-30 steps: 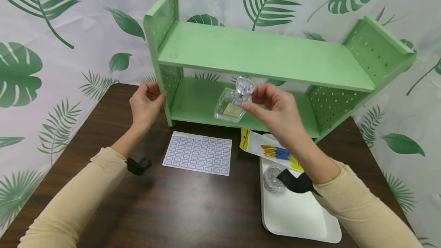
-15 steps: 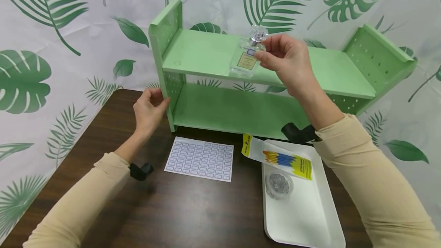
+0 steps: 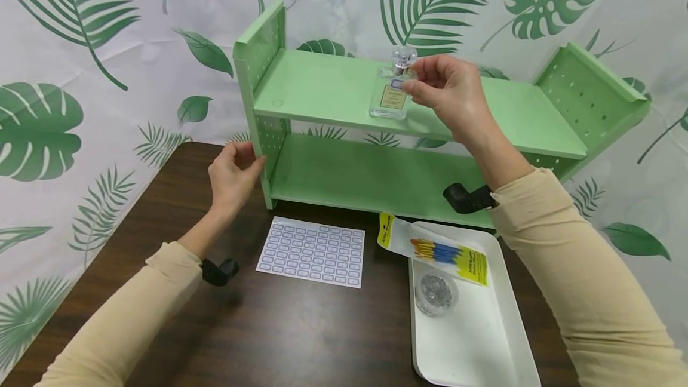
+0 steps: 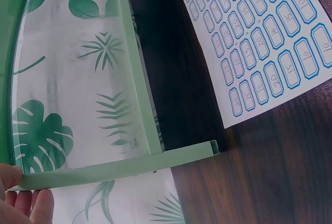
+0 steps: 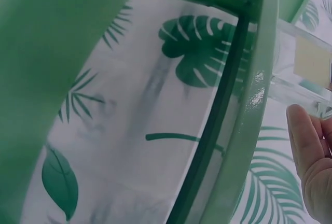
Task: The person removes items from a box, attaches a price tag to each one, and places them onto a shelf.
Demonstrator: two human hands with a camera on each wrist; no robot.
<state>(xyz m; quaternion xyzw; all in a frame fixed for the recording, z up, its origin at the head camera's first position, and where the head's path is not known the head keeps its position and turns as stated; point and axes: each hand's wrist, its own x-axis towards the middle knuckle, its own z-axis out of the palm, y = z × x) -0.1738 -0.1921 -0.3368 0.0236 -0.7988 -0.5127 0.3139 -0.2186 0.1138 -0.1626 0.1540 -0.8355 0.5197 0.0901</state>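
Observation:
A clear glass perfume bottle [image 3: 394,97] with a faceted round stopper and a yellowish label stands upright at the front edge of the upper board of a green two-tier shelf [image 3: 322,85]. My right hand [image 3: 454,91] pinches it at the right side below the stopper, thumb in front beside a small blue-framed sticker. The right wrist view shows only part of the bottle [image 5: 308,60] past the shelf's edge. My left hand [image 3: 231,178] grips the front edge of the shelf's left side panel; in the left wrist view its thumb and fingers [image 4: 41,206] lie on either side of the panel.
A sheet of blue-framed stickers [image 3: 312,252] lies on the dark wooden table [image 3: 290,327] before the shelf. To the right, a white tray [image 3: 473,339] holds a round clear container [image 3: 436,292] of silvery bits and a pack of paintbrushes [image 3: 438,252], whose end overhangs the rim.
My right hand has raised the tilted bottle from in front of the lower board to the upper board, where it now stands upright. My left hand keeps its grip on the side panel.

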